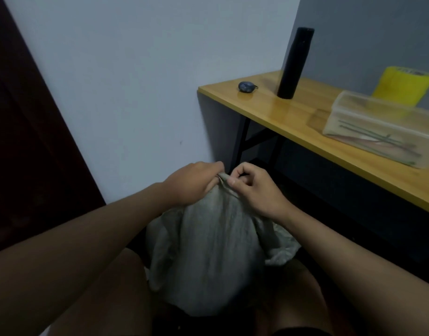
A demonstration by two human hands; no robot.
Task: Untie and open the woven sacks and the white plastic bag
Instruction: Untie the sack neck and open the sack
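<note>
A full grey woven sack (208,243) stands on the floor between my knees, its gathered neck pointing away from me toward the wall. My left hand (191,183) grips the bunched neck from the left. From the right, my right hand (254,187) pinches the neck's tip between thumb and curled fingers. Any tie at the neck is hidden under my fingers. A crumpled piece of white plastic bag (281,248) shows behind the sack's right side, under my right forearm.
A wooden table (305,117) on black legs stands to the right, carrying a tall black bottle (294,64), a small dark round object (245,86), a clear plastic box (383,129) and a yellow roll (405,84). A dark door (26,141) is on the left, a pale wall ahead.
</note>
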